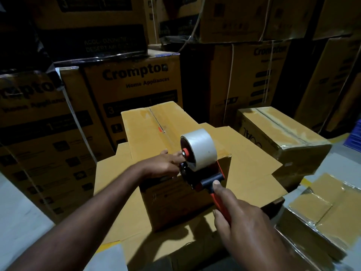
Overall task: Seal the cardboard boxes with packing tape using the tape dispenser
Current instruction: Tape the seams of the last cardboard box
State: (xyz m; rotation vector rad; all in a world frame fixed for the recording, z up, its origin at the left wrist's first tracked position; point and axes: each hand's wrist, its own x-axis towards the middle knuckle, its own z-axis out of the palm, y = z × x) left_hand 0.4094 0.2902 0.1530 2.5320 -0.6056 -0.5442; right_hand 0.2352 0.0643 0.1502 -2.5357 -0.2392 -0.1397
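A tall brown cardboard box [156, 122] stands in the middle, its top flaps closed along a centre seam. A red and black tape dispenser [197, 153] with a big roll of clear tape sits at the box's near top edge. My right hand [242, 222] grips the dispenser's red handle, thumb up on the black part. My left hand [164, 163] lies on the box top at the near edge, its fingertips at the dispenser's front by the roll hub. Whether they pinch tape is hidden.
The box stands on flattened cardboard sheets [252, 173]. A taped box [281, 133] sits to the right, another with shiny tape [322, 216] at lower right. Stacked printed appliance cartons [134, 83] wall in the back and left. Grey floor [21, 218] shows at left.
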